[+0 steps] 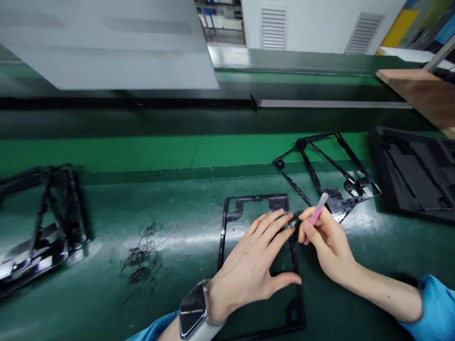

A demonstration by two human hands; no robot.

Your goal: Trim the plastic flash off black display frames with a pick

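Head view — left hand [249,265], fingers splayed flat on black frame [223,225] — right hand [327,246] pinching pink tool [317,214]

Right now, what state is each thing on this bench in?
left hand: open, flat on the black frame.
right hand: grip shut on the pink-handled tool, at the frame's right edge.
black frame: lying flat, held down.
second frame: lying loose, untouched.
stack of frames: piled, blurred.
black shavings: scattered heap.
black tray: lying flat.
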